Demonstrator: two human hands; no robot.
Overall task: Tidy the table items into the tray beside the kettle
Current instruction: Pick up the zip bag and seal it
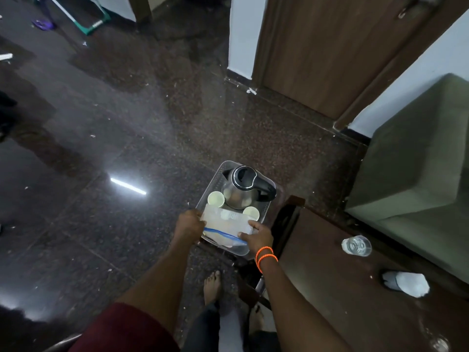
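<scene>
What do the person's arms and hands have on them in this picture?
The left hand and its forearm are bare, with a dark red sleeve near the shoulder. The right hand is bare too; two bright orange bands circle its wrist. No gloves, rings or watch are visible.

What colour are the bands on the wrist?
Bright orange bands on the right wrist; head view.

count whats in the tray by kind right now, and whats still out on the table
In the tray:
kettle: 1
paper cups: 2
zip bag, gripped by left hand and right hand: 1
On the table:
clear glass: 1
white lying object: 1
Total: 6
</scene>
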